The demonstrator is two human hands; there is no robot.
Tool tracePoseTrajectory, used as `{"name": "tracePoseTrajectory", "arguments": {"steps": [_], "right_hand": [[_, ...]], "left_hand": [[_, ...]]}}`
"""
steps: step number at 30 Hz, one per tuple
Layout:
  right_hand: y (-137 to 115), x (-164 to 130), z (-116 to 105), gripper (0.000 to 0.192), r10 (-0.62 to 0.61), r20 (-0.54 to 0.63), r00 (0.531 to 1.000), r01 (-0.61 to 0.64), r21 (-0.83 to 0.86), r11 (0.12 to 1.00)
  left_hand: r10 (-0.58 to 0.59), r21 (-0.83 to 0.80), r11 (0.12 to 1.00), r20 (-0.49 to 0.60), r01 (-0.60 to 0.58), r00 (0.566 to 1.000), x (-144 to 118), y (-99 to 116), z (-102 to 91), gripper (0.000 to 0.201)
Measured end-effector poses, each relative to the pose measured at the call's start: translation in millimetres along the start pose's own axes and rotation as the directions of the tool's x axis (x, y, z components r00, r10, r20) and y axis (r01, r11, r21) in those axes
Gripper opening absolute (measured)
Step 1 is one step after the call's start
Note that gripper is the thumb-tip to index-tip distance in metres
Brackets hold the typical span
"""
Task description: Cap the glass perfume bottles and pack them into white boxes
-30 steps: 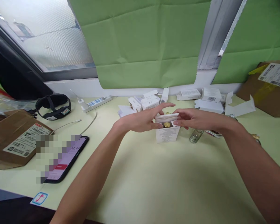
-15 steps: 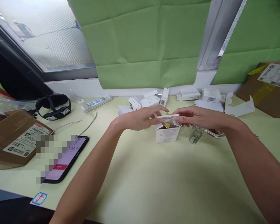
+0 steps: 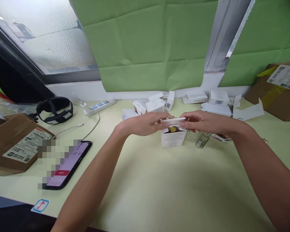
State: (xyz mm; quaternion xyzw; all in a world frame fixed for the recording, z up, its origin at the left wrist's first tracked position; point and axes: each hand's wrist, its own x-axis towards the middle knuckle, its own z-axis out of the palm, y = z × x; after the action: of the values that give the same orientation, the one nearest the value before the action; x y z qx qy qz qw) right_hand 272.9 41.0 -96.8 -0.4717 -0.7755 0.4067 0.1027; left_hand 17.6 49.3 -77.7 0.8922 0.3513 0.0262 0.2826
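A small white printed carton (image 3: 173, 140) stands upright on the table with its top partly raised. Inside the opening shows a round gold-coloured piece (image 3: 172, 129); the rest of the contents is hidden. My left hand (image 3: 148, 123) grips the left end of the white lid flap, thumb in front and fingers behind. At the flap's other end, my right hand (image 3: 201, 120) pinches it between thumb and fingers. Just right of the carton lies a clear block-like object (image 3: 203, 140) with metal parts inside. Beside it, partly under my right wrist, is a shiny curved metal piece (image 3: 221, 138).
Several white cartons (image 3: 155, 105) lie along the back, with more cartons (image 3: 218, 98) and torn card (image 3: 248, 112) further right. A phone (image 3: 70, 167), a power strip (image 3: 100, 107), a black headband device (image 3: 54, 110) and a brown parcel (image 3: 21, 141) occupy the left side. Another brown box (image 3: 277, 93) stands far right.
The lid flap has tilted slightly, so more of its top face shows. Both hands stay at the carton with only small finger shifts.
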Motion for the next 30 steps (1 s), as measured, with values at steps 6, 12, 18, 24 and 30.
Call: {"name": "tracePoseTrajectory", "arguments": {"steps": [6,12,18,24,30], "right_hand": [[-1,4,3,0.034,-0.022,0.034,0.999,0.024,-0.049,0.999],[-1,1,1,0.046,0.001,-0.088,0.996,-0.008,-0.073,0.997],[-11,-1,2,0.034,-0.136,-0.084,0.987,0.134,-0.028,0.991],[-14,1,2,0.032,-0.179,-0.053,0.982,0.175,-0.064,0.982],[-12,0,3,0.033,-0.187,-0.035,0.982,0.181,-0.127,0.975]], "left_hand": [[-0.03,0.013,0.999,0.074,0.029,0.997,3,-3,2.7,0.037],[-0.01,-0.01,1.0,0.088,0.011,0.996,5,-6,3.2,0.035],[-0.016,-0.009,1.0,0.073,0.017,0.997,3,-4,3.8,0.039],[-0.013,0.042,0.999,0.064,0.01,0.998,2,0,5.1,0.038],[-0.038,0.086,0.996,0.104,0.029,0.994,-2,6,0.3,0.043]]}}
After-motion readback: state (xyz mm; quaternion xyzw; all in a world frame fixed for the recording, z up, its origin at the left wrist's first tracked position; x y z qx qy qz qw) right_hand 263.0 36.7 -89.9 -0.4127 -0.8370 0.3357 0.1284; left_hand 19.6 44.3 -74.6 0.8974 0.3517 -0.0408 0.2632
